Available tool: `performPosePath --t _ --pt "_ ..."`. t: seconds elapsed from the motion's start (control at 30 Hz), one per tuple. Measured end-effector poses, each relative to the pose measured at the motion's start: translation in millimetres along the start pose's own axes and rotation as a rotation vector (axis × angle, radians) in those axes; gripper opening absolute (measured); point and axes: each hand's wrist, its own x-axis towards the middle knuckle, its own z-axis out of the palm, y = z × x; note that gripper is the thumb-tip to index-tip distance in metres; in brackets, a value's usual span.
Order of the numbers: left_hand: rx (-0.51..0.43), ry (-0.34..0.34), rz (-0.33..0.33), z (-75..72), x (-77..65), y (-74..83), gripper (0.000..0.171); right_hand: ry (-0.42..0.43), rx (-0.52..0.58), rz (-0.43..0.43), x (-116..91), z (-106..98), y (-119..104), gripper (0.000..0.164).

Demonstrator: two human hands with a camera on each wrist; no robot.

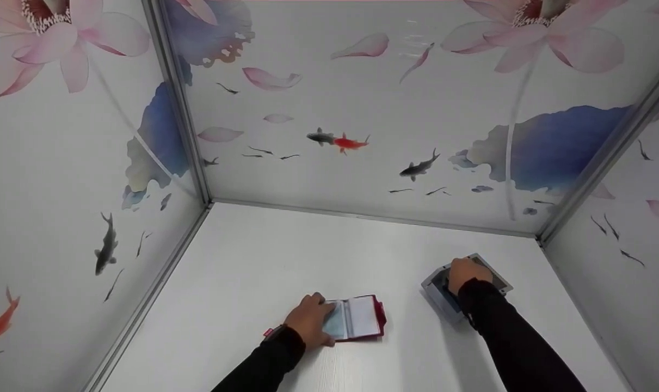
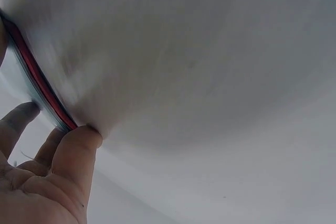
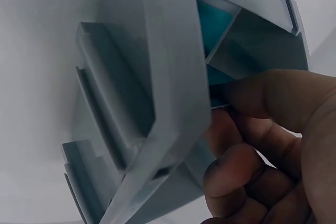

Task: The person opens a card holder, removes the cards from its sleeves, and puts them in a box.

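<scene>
A red card holder (image 1: 381, 317) lies spread on the white table with its clear sleeves up. My left hand (image 1: 309, 320) holds its left end, the thumb at the near edge and other fingers on the sleeve side. In the left wrist view the red cover's edge (image 2: 39, 74) shows beside the thumb (image 2: 79, 153). Farther right stands a grey plastic box (image 1: 443, 305) with compartments. My right hand (image 1: 468, 275) reaches into it, fingers curled. Thumb (image 3: 262, 93) and forefinger come together by a teal piece (image 3: 214, 24) inside; what lies between the fingertips is hidden.
White panels printed with flowers and fish enclose the table at the back (image 1: 285, 179), left (image 1: 46, 179) and right (image 1: 623, 283). Metal strips run along their joints. Slotted ledges (image 3: 113, 93) jut from the box's outer side.
</scene>
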Motion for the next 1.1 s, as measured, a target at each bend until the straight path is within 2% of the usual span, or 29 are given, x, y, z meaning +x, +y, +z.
performPosePath --t 0.2,0.4,0.5,0.63,0.9,1.1 --pt "0.003 0.005 0.006 1.4 1.3 0.1 0.084 -0.047 0.044 0.002 -0.8 4.6 -0.5 0.031" --pt "0.021 0.026 0.009 17.9 7.7 -8.3 0.083 -0.109 0.087 0.005 0.3 5.7 -1.3 0.044" --pt "0.021 0.036 0.006 21.6 9.0 -9.8 0.082 -0.109 0.115 0.016 2.2 6.7 -0.7 0.044" --pt "0.019 0.029 -0.003 19.7 8.1 -7.5 0.082 -0.094 0.129 0.024 4.8 11.5 3.9 0.044" --pt "-0.002 0.006 -0.004 2.3 1.5 0.6 0.082 -0.083 0.189 0.021 3.5 8.7 -0.4 0.034" --pt "-0.024 0.007 0.0 4.2 0.0 -2.3 0.081 -0.034 0.256 0.007 2.9 5.4 -11.2 0.047"
